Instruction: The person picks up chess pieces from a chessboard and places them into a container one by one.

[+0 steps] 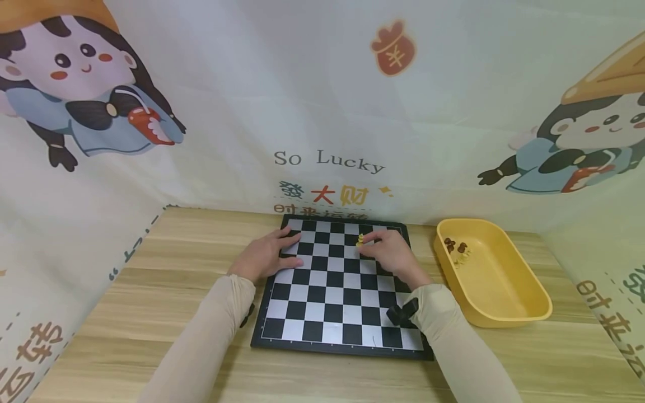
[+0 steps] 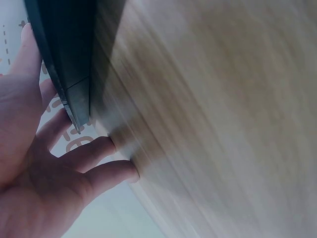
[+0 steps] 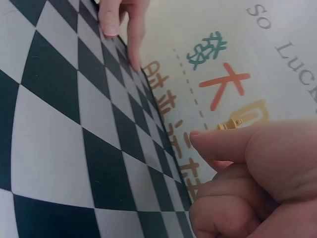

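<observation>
A black-and-white chessboard (image 1: pixel 322 279) lies flat on the table. Spread over its upper left edge, my left hand (image 1: pixel 264 254) rests with the thumb and some fingers on the squares. From the left wrist, other fingertips (image 2: pixel 130 171) show down at the wood beside the board's dark side (image 2: pixel 69 54). My right hand (image 1: pixel 390 253) pinches a small gold chess piece (image 1: pixel 360 239) over the upper right squares. In the right wrist view only part of that chess piece (image 3: pixel 230 124) sticks out past the thumb; the rest is hidden.
To the board's right stands a yellow plastic tub (image 1: pixel 504 291). In one corner it holds several dark brown pieces (image 1: pixel 450 244) and some pale yellow ones (image 1: pixel 461 257). A printed cloth (image 1: pixel 332 101) hangs behind and around the wooden table (image 1: pixel 166 280), close to the board's far edge.
</observation>
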Action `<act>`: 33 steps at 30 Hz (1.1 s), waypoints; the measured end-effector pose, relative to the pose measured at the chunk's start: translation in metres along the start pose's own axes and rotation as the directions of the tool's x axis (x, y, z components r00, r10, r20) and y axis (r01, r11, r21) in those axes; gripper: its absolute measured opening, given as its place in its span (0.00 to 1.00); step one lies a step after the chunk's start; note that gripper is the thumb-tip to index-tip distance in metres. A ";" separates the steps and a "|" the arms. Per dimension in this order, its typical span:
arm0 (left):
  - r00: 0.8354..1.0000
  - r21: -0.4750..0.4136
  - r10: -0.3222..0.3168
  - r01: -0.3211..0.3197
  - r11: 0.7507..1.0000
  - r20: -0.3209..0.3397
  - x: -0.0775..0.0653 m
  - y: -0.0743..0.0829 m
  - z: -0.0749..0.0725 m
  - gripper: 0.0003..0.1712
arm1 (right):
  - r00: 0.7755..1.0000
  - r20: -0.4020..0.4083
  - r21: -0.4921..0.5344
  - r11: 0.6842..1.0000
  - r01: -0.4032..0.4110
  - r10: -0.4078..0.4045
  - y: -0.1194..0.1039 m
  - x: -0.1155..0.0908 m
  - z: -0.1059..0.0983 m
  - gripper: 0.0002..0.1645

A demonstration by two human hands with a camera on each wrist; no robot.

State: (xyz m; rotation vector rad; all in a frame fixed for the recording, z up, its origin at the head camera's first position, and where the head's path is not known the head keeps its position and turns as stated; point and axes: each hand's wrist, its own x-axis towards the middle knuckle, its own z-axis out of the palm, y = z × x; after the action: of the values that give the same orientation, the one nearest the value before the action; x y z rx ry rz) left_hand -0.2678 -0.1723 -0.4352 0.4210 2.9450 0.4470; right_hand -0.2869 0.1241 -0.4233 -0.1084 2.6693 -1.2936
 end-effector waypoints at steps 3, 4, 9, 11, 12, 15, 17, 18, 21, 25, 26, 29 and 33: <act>1.000 -0.002 0.000 0.000 1.000 -0.001 0.000 -0.001 0.001 0.44 | 1.000 -0.005 0.012 1.000 0.001 -0.001 0.001 -0.001 -0.005 0.18; 1.000 -0.002 0.001 -0.001 1.000 -0.001 0.001 -0.001 0.001 0.44 | 1.000 -0.007 0.012 1.000 0.005 -0.005 0.001 -0.001 -0.007 0.19; 1.000 -0.003 0.006 -0.006 1.000 0.002 0.002 0.000 0.001 0.44 | 1.000 -0.009 0.019 1.000 0.014 -0.014 0.002 -0.006 -0.017 0.20; 1.000 -0.004 0.005 -0.005 1.000 0.002 0.002 0.001 0.000 0.44 | 1.000 -0.007 0.019 1.000 0.007 -0.007 0.002 -0.007 -0.020 0.20; 1.000 -0.004 0.006 -0.006 1.000 0.001 0.002 0.001 0.000 0.44 | 1.000 -0.006 0.013 1.000 0.005 -0.005 0.002 -0.008 -0.022 0.20; 1.000 -0.001 0.010 -0.010 1.000 -0.006 0.001 0.000 0.000 0.44 | 1.000 -0.009 -0.004 1.000 0.001 -0.001 0.001 -0.010 -0.025 0.21; 1.000 0.002 0.014 -0.014 1.000 -0.011 0.001 0.000 -0.001 0.44 | 1.000 -0.010 -0.006 1.000 0.007 -0.007 0.000 -0.012 -0.027 0.21; 1.000 0.005 0.017 -0.017 1.000 -0.014 0.001 0.000 -0.001 0.43 | 1.000 -0.010 -0.005 1.000 0.012 -0.012 -0.001 -0.013 -0.028 0.22; 1.000 0.006 0.019 -0.019 1.000 -0.014 0.001 -0.001 0.000 0.43 | 0.999 -0.020 0.001 1.000 0.027 -0.027 0.000 -0.015 -0.033 0.21; 1.000 0.010 0.016 -0.016 1.000 -0.011 0.001 -0.002 0.002 0.43 | 1.000 -0.017 0.009 1.000 0.022 -0.021 0.001 -0.017 -0.041 0.20; 1.000 0.009 0.014 -0.013 1.000 -0.010 0.000 -0.002 0.002 0.43 | 1.000 -0.016 0.003 1.000 0.018 -0.018 0.002 -0.017 -0.043 0.19; 1.000 0.010 0.014 -0.013 1.000 -0.011 0.000 -0.002 0.001 0.43 | 1.000 0.007 -0.018 1.000 0.001 -0.001 0.001 -0.020 -0.052 0.21; 1.000 0.007 0.005 -0.005 1.000 -0.004 0.001 -0.001 0.001 0.44 | 1.000 0.021 -0.045 0.999 -0.012 0.013 0.001 -0.025 -0.065 0.23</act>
State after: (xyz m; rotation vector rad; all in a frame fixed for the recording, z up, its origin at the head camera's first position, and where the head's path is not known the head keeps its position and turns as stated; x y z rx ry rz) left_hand -0.2689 -0.1724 -0.4369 0.4283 2.9507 0.4378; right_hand -0.2745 0.1779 -0.3816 -0.1103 2.6772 -1.2228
